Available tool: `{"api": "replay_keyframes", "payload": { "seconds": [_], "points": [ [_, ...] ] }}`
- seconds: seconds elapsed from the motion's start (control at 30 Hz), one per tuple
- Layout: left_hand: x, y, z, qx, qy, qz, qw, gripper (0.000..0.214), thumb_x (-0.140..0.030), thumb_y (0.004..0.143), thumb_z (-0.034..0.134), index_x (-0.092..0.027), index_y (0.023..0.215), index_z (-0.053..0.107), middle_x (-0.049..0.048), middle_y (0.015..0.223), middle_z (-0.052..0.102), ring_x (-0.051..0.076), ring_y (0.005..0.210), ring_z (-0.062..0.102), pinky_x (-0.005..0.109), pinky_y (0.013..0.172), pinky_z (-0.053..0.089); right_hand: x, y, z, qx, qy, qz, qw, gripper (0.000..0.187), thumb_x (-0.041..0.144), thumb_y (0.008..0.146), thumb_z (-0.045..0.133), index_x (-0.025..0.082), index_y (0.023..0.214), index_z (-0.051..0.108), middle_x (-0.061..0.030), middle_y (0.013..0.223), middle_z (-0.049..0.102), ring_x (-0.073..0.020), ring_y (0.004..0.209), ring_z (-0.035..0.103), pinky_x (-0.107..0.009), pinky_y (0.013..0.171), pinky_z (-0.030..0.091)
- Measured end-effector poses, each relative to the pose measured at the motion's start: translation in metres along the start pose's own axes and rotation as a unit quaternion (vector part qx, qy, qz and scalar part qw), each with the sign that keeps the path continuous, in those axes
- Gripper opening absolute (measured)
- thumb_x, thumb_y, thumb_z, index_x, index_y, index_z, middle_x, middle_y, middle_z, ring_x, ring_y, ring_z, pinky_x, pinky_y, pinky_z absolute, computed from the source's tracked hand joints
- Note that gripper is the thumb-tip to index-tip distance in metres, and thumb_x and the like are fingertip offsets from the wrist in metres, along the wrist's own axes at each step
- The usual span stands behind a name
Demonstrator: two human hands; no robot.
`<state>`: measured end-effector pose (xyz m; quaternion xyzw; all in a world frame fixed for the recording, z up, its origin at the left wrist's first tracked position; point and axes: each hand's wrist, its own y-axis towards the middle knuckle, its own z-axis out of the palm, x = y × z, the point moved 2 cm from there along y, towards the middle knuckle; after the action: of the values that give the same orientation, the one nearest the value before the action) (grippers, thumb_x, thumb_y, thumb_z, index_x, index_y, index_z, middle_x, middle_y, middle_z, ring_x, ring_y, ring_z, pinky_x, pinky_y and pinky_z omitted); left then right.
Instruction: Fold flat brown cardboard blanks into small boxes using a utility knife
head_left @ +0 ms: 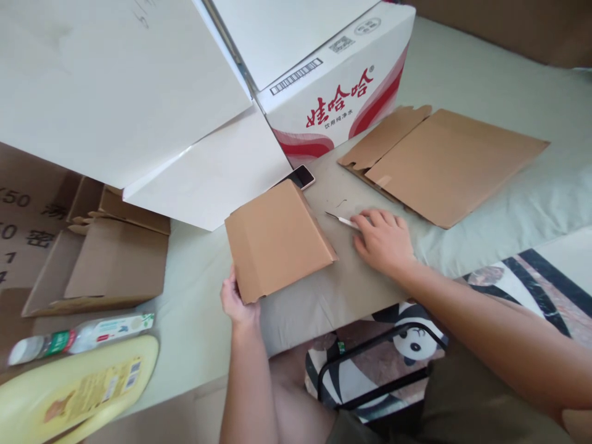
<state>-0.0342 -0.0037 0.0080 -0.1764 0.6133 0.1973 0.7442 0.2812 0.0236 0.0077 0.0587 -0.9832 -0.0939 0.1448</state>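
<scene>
Forearms [462,305] reach carton [277,240] and knife [346,222] near 娃哈哈 box [345,98].

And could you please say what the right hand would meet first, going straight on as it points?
Probably the cardboard box in the left hand, the slim white tool leading; depth is unclear.

A cloth-covered table [499,74] stands above patterned floor [539,283]

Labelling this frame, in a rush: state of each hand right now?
Left hand: closed on the smaller cardboard, at its near-left corner.
Right hand: fingers at the white tool; gripped or just resting, can't tell.
</scene>
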Motion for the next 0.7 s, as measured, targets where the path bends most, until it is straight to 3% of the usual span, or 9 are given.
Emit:
{"api": "replay_keyframes", "payload": {
  "seconds": [0.13,0.27,0.4,0.5,0.6,0.7],
  "points": [
    [-0.001,-0.015,0.008,-0.004,0.008,-0.075,0.997,0.035,-0.042,0.055,0.080,-0.019,0.080,0.072,0.0041,0.078,0.071,0.018,0.066,0.065,0.026,0.057,0.049,-0.006,0.003,0.001,0.068,-0.044,0.020,0.997,0.028,0.026,0.095,0.042,0.018,0.108,0.065,-0.0129,0.103,0.066,-0.0299,0.099,0.055,-0.038,0.077,0.031],
    [0.003,-0.017,0.021,0.004,-0.017,-0.137,0.990,0.033,-0.040,0.052,0.083,-0.017,0.070,0.070,0.0041,0.072,0.071,0.017,0.062,0.065,0.027,0.055,0.051,0.005,0.002,0.002,0.099,-0.017,0.006,0.995,0.031,0.027,0.098,0.036,0.017,0.104,0.064,-0.0130,0.102,0.065,-0.0268,0.094,0.058,-0.035,0.073,0.033],
    [0.005,-0.010,0.024,-0.016,-0.050,-0.168,0.984,0.032,-0.039,0.048,0.084,-0.016,0.065,0.069,0.0027,0.066,0.069,0.016,0.057,0.064,0.026,0.053,0.051,0.013,0.002,-0.001,0.159,0.085,0.061,0.982,0.033,0.031,0.099,0.031,0.017,0.104,0.061,-0.0132,0.102,0.066,-0.0230,0.079,0.060,-0.033,0.063,0.033],
    [0.002,-0.005,0.021,-0.022,-0.071,-0.182,0.980,0.031,-0.037,0.050,0.083,-0.016,0.069,0.071,0.0029,0.069,0.070,0.016,0.059,0.065,0.026,0.053,0.051,0.009,0.003,-0.004,0.160,0.224,0.110,0.955,0.032,0.033,0.098,0.030,0.020,0.103,0.059,-0.0084,0.088,0.067,-0.0219,0.075,0.060,-0.032,0.063,0.036],
    [-0.003,-0.001,0.014,-0.041,-0.077,-0.192,0.977,0.032,-0.036,0.051,0.082,-0.015,0.072,0.072,0.0028,0.072,0.071,0.016,0.061,0.065,0.026,0.053,0.051,0.007,0.003,-0.006,0.177,0.339,0.077,0.921,0.032,0.042,0.096,0.034,0.021,0.095,0.058,-0.0022,0.074,0.062,-0.0189,0.069,0.056,-0.029,0.061,0.037],
    [-0.009,0.004,0.010,-0.049,-0.060,-0.168,0.983,0.031,-0.036,0.051,0.084,-0.015,0.071,0.072,0.0033,0.072,0.072,0.016,0.061,0.066,0.025,0.053,0.051,0.009,0.002,-0.006,0.204,0.361,0.027,0.909,0.036,0.048,0.094,0.037,0.020,0.086,0.058,-0.0003,0.070,0.058,-0.0166,0.065,0.052,-0.028,0.059,0.035]
  ]
}}
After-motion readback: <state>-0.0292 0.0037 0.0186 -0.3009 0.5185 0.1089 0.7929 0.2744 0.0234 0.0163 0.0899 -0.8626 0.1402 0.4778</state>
